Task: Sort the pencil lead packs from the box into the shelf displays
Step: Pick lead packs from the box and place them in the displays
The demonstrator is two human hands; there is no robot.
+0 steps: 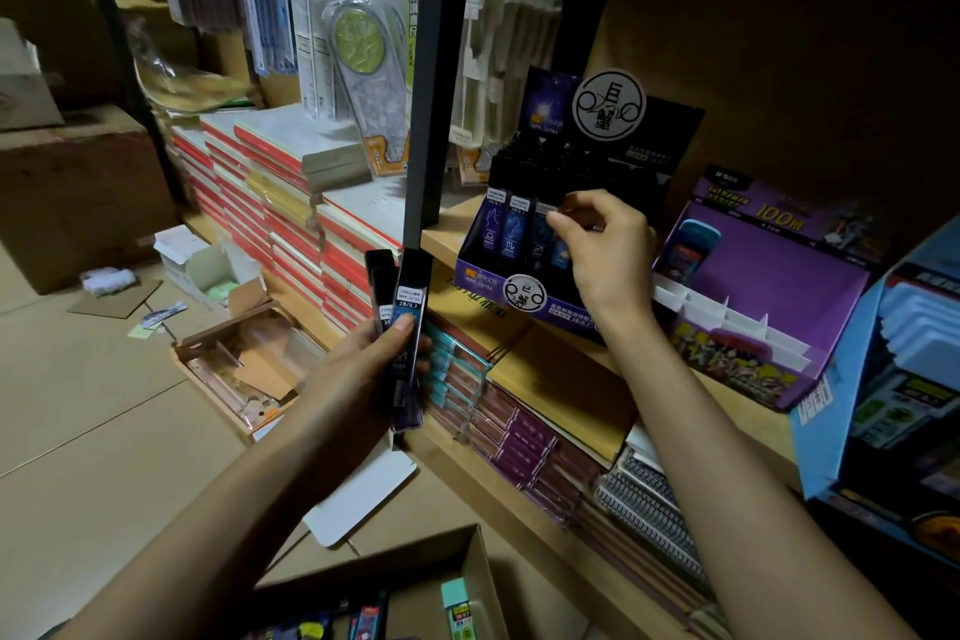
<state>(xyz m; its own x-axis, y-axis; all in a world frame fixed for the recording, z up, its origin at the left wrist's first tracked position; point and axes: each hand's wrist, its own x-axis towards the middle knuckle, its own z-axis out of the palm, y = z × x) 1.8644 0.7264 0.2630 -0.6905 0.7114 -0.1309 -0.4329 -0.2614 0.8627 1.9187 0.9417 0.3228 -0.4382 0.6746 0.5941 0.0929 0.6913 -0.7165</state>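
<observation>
A: Left hand (363,364)?
B: Curled round two dark lead packs (410,322), held upright before the shelf post (439,68)
A: Right hand (608,250)?
B: Pinching the top of another pack (540,239), standing in the front row of the display box (478,282) on the shelf (441,238)
A: Cardboard box (485,582)?
B: Below, more packs inside

Two dark lead packs (410,296) stand upright in the left hand (358,369).

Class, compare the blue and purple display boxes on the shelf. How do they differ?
The blue display holds rows of upright packs; the purple display's white dividers look mostly empty. The blue display bears round white badges; the purple one a yellow "100". The right hand pinches a pack in the blue display only. Both sit on one shelf.
</observation>
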